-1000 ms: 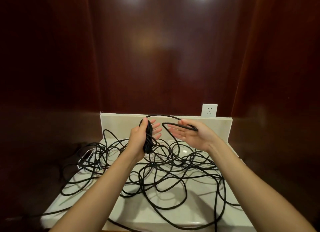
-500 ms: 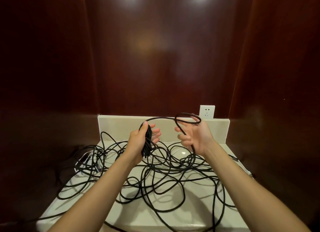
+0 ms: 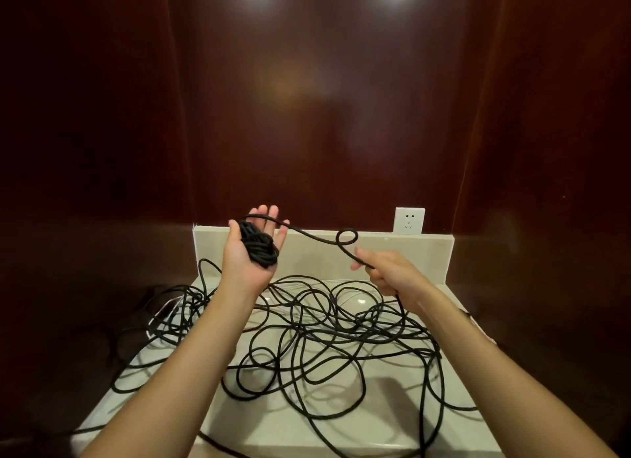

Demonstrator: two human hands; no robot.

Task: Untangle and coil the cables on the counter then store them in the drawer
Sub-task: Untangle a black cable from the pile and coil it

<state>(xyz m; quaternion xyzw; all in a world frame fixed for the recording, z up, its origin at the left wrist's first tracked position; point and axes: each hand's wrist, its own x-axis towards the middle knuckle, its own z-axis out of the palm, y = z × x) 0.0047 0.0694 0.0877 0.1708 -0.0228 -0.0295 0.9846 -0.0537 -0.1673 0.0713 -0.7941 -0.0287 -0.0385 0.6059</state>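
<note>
White wall socket (image 3: 409, 221) above cream backsplash (image 3: 392, 249) (right end); dark glossy wood panelling (image 3: 307, 99) behind.

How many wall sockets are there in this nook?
1. A single white wall socket sits on the dark wood wall just above the right end of the pale backsplash, behind the right hand. Others could lie outside the view.
</note>
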